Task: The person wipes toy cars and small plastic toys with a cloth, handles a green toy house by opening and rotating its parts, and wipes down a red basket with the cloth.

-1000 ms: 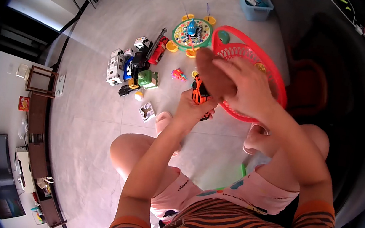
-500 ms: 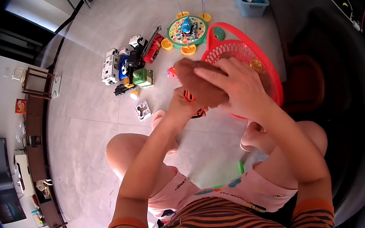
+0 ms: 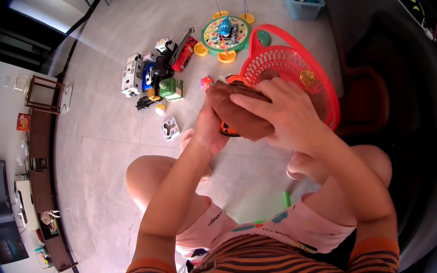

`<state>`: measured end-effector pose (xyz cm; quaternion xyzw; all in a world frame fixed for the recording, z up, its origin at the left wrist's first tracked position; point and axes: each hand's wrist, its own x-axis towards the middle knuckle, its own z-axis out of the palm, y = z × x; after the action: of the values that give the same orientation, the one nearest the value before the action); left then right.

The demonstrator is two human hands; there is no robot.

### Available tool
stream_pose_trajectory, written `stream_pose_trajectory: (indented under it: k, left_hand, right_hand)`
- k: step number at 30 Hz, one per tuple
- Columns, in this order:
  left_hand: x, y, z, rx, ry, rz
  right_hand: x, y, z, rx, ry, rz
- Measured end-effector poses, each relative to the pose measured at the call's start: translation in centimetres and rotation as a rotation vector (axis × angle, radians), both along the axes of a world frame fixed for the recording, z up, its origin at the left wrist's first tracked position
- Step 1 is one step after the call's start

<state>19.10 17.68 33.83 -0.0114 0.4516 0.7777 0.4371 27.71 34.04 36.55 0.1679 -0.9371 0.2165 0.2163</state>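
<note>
A brown cloth (image 3: 241, 111) is bunched over an orange and black toy (image 3: 226, 129), probably a toy car, whose edges show above and below the cloth. My left hand (image 3: 210, 131) grips the toy from the left, its fingers partly hidden beneath the cloth. From the right, my right hand (image 3: 290, 115) presses the cloth onto the toy, fingers bent over the fabric. Just beyond my hands stands a red plastic basket (image 3: 250, 66) with a round gold piece (image 3: 307, 78) inside. A small pink toy (image 3: 206, 82) lies on the floor by the cloth's left edge.
Several toy vehicles, including a white van (image 3: 131, 75), a red fire truck (image 3: 184, 53) and a green truck (image 3: 171, 89), cluster at left. A round fishing game (image 3: 209, 38) sits beyond. A blue bin (image 3: 304, 11) stands farther back. A white patterned box (image 3: 170, 128) lies near my foot.
The orange toy has turned in my left hand, so more of it shows above and below the cloth. Both hands have shifted slightly, with the cloth still over the toy.
</note>
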Motion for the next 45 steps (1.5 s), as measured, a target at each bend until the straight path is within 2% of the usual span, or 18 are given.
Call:
stream_pose_trajectory:
  k: [1,3,5,8,11,12,15,17,19,22,25,28,31,35,37,40,43,45]
  left_hand:
    - [0.1,0.0,-0.1,-0.043,0.014,0.026]
    - [-0.5,-0.5,-0.8,-0.041,0.089,-0.171]
    - [-0.5,-0.5,-1.1,0.028,0.08,-0.217]
    - [-0.3,-0.3,0.0,0.146,0.052,-0.18]
    - [-1.0,-0.5,0.1,0.075,0.01,-0.089]
    - [-1.5,-1.0,-0.8,0.178,-0.004,-0.16]
    - [-0.4,-0.2,-0.8,0.061,-0.112,0.081]
    - [-0.4,-0.8,-1.9,0.011,-0.003,0.082]
    - [-0.4,-0.8,-2.0,-0.063,-0.035,0.123]
    - [-0.5,-0.6,-0.9,-0.057,0.003,0.011]
    - [-1.5,-1.0,-1.7,0.224,-0.064,-0.263]
    - [-0.8,-0.5,-0.7,0.086,-0.003,-0.17]
    - [-1.2,-0.4,-0.6,0.072,0.04,-0.04]
    - [-1.2,-0.7,-0.9,0.102,-0.052,0.106]
    - [-0.6,-0.6,-0.5,0.009,-0.07,0.131]
    - [-0.5,-0.5,-1.2,-0.092,-0.015,0.123]
    - [-1.1,-0.9,-1.2,0.084,0.006,-0.155]
    - [-0.6,-0.4,-0.3,0.024,-0.006,-0.127]
  right_hand:
    - [-0.2,-0.1,-0.4,0.011,0.01,-0.039]
    - [-0.8,0.9,-0.4,0.034,-0.061,-0.163]
    - [-1.5,2.3,-0.7,0.041,-0.081,-0.286]
    - [-2.0,4.8,-1.5,0.091,-0.038,-0.401]
    - [-1.6,3.7,0.8,-0.107,-0.029,-0.362]
    - [-1.2,3.2,1.3,-0.155,0.027,-0.257]
    - [0.1,0.9,1.5,-0.104,0.002,-0.039]
    - [0.2,-0.7,-0.3,-0.037,0.007,0.031]
    - [0.1,-1.5,-0.6,-0.095,-0.04,-0.044]
    - [-0.8,-0.5,-0.4,-0.126,-0.124,-0.125]
    - [-1.6,1.6,-0.6,-0.068,-0.202,-0.359]
    - [-2.3,4.0,-1.5,0.113,-0.153,-0.483]
    - [-2.0,3.1,0.6,-0.101,-0.172,-0.453]
    - [-0.8,0.7,0.4,-0.177,0.067,-0.081]
    - [-0.2,-0.6,-0.5,-0.125,-0.01,-0.001]
    - [-0.3,-0.9,-1.1,-0.099,-0.076,-0.134]
    - [-2.1,1.9,-1.3,-0.113,-0.186,-0.345]
    - [-2.4,3.3,-2.0,0.053,-0.112,-0.421]
